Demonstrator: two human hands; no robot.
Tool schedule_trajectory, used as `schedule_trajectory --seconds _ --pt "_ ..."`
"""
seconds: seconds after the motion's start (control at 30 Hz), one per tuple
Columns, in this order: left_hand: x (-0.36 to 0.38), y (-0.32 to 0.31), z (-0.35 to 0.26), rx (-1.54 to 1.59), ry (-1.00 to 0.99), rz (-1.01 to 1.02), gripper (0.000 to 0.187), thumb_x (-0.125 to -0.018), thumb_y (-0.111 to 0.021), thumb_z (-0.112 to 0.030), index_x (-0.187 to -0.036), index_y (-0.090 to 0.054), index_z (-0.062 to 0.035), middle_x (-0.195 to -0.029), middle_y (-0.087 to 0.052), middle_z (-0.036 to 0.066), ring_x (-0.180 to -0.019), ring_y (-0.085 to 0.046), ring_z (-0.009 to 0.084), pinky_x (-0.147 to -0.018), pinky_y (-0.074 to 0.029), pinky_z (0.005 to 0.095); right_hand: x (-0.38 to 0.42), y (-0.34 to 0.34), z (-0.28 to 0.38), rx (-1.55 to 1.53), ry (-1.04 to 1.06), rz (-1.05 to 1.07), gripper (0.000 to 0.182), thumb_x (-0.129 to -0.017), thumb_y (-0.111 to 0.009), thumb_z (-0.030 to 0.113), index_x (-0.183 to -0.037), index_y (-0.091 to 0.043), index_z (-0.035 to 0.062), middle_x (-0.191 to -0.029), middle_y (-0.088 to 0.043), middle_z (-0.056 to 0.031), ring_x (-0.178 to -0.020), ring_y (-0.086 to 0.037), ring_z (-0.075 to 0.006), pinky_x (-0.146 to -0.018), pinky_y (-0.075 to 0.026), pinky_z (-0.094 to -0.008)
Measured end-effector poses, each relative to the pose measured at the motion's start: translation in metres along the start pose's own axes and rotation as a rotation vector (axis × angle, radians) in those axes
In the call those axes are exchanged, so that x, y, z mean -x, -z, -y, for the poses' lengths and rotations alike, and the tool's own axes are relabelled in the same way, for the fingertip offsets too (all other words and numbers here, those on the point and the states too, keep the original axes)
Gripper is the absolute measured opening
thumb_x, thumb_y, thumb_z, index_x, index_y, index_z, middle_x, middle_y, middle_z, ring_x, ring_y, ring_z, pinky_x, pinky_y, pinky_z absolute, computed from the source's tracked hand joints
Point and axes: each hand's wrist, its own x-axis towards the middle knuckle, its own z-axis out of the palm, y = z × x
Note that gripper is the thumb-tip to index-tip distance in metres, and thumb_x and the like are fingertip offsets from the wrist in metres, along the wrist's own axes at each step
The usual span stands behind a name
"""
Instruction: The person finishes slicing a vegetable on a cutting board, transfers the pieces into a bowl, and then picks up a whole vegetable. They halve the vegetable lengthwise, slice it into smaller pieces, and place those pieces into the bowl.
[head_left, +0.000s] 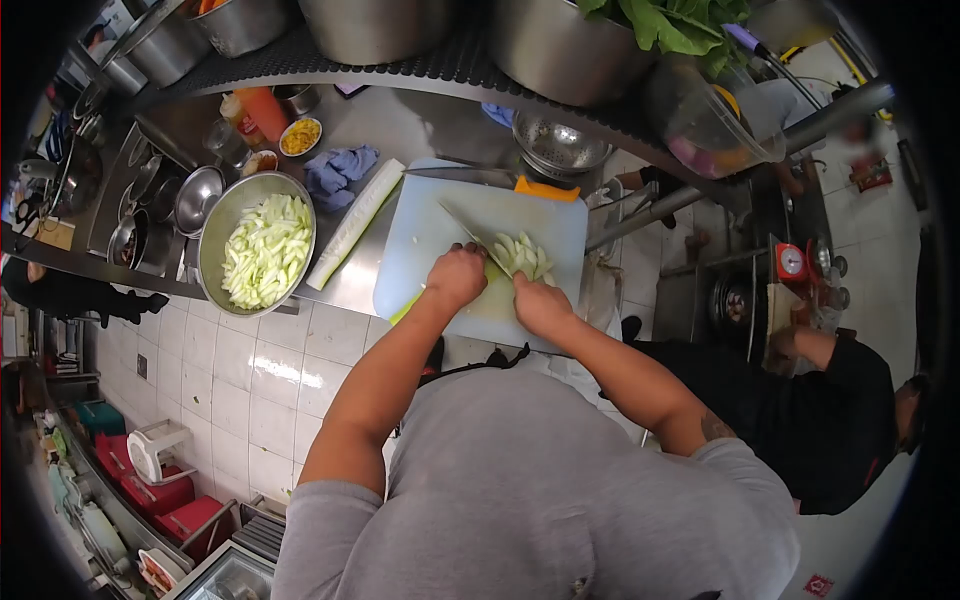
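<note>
My right hand [542, 303] is closed around the handle of a kitchen knife [462, 224], whose blade points up and to the left across the white cutting board [425, 225]. Beside the blade lies a small pile of pale green vegetable slices [525, 257]. My left hand [458, 275] presses, fingers curled, on a pale green vegetable piece [405, 308], mostly hidden under the hand and forearm. Left of the board rests a long, halved pale green vegetable [357, 225]. Further left, a large metal bowl [207, 262] holds many similar cut pieces [265, 250].
An orange object [547, 188] lies at the board's back edge, near a metal colander [560, 143]. A blue cloth [340, 175] and a small bowl of yellow bits [300, 137] sit behind. Large pots [375, 25] stand on a shelf above. A person in black [780, 410] is at right.
</note>
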Motion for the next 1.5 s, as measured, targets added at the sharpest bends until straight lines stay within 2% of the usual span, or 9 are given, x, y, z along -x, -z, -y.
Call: schedule_trajectory --seconds 0.33,0.47,0.57,0.93,1.03,1.17,1.27,1.33,1.5 --pt "0.004 -0.002 0.007 -0.01 -0.051 -0.013 0.03 -0.083 -0.056 -0.01 -0.11 -0.066 0.0003 -0.115 -0.065 0.018 -0.108 -0.062 0.0343 -0.091 -0.055 0.042 0.007 0.014 0.006 -0.006 0.009 0.027 0.026 -0.09 -0.042 0.008 -0.111 -0.052 -0.0036 -0.093 -0.069 -0.0282 -0.088 -0.068 -0.0442 -0.08 -0.053 -0.0531" --pt "0.003 -0.002 0.007 -0.024 -0.045 -0.02 0.031 -0.082 -0.056 -0.009 -0.11 -0.066 0.0009 -0.118 -0.064 0.018 -0.11 -0.062 0.034 -0.092 -0.055 0.042 0.002 -0.015 -0.005 -0.014 -0.023 -0.02 0.026 -0.09 -0.042 0.009 -0.11 -0.052 -0.0047 -0.092 -0.069 -0.0286 -0.088 -0.068 -0.0441 -0.079 -0.053 -0.0527" --pt "0.01 0.005 0.002 -0.033 -0.047 0.053 0.032 -0.081 -0.057 -0.008 -0.111 -0.065 0.0014 -0.121 -0.063 0.018 -0.112 -0.061 0.0335 -0.092 -0.054 0.0417 0.013 -0.001 0.001 0.001 0.01 0.04 0.028 -0.09 -0.041 0.009 -0.112 -0.051 -0.0052 -0.091 -0.069 -0.0294 -0.088 -0.068 -0.0438 -0.079 -0.053 -0.0526" --pt "0.003 -0.002 0.007 -0.032 -0.051 0.015 0.032 -0.082 -0.056 -0.009 -0.111 -0.065 0.0026 -0.116 -0.065 0.019 -0.108 -0.063 0.0339 -0.092 -0.054 0.0416 0.009 -0.012 -0.001 -0.035 0.039 -0.064 0.026 -0.09 -0.043 0.009 -0.11 -0.051 -0.0053 -0.085 -0.069 -0.0269 -0.081 -0.069 -0.0434 -0.075 -0.053 -0.0542" --pt "0.007 -0.002 0.01 -0.029 -0.087 -0.004 0.03 -0.082 -0.057 -0.009 -0.108 -0.065 0.0024 -0.114 -0.065 0.019 -0.106 -0.063 0.0337 -0.092 -0.054 0.0415 0.018 0.015 0.006 0.004 0.039 0.037 0.025 -0.09 -0.043 0.008 -0.109 -0.053 -0.0043 -0.089 -0.07 -0.0274 -0.086 -0.07 -0.042 -0.077 -0.053 -0.0513" --pt "0.004 0.002 0.009 -0.041 -0.068 -0.002 0.027 -0.08 -0.059 -0.009 -0.104 -0.065 0.0023 -0.113 -0.065 0.019 -0.104 -0.064 0.0336 -0.091 -0.055 0.0414 0.001 -0.022 -0.011 -0.064 0.046 -0.052 0.024 -0.09 -0.043 0.01 -0.108 -0.051 -0.0048 -0.088 -0.068 -0.0286 -0.085 -0.068 -0.0431 -0.076 -0.052 -0.0533" --pt "0.016 -0.001 0.007 -0.041 -0.082 -0.029 0.036 -0.078 -0.064 -0.013 -0.111 -0.063 0.0012 -0.113 -0.065 0.017 -0.104 -0.063 0.0335 -0.087 -0.056 0.0425 0.011 -0.009 -0.007 -0.025 0.028 0.011 0.024 -0.09 -0.045 0.011 -0.107 -0.05 -0.0045 -0.088 -0.068 -0.0287 -0.085 -0.068 -0.044 -0.076 -0.052 -0.0538" --pt "0.033 0.011 0.003 -0.061 0.048 0.054 0.058 -0.074 -0.073 -0.022 -0.126 -0.056 -0.0034 -0.12 -0.06 0.015 -0.114 -0.057 0.0341 -0.092 -0.052 0.0462 0.006 -0.015 -0.026 -0.015 0.059 -0.086 0.025 -0.09 -0.044 0.01 -0.108 -0.052 -0.0047 -0.085 -0.07 -0.0264 -0.081 -0.069 -0.0425 -0.074 -0.053 -0.0534" --pt "0.033 -0.012 0.013 -0.01 0.056 -0.038 0.067 -0.073 -0.076 -0.027 -0.132 -0.052 -0.0049 -0.124 -0.056 0.015 -0.12 -0.05 0.0335 -0.098 -0.046 0.047 -0.001 -0.018 -0.04 -0.032 -0.036 -0.135 0.024 -0.091 -0.047 0.013 -0.108 -0.051 -0.004 -0.082 -0.069 -0.0266 -0.078 -0.068 -0.0439 -0.074 -0.053 -0.0544"
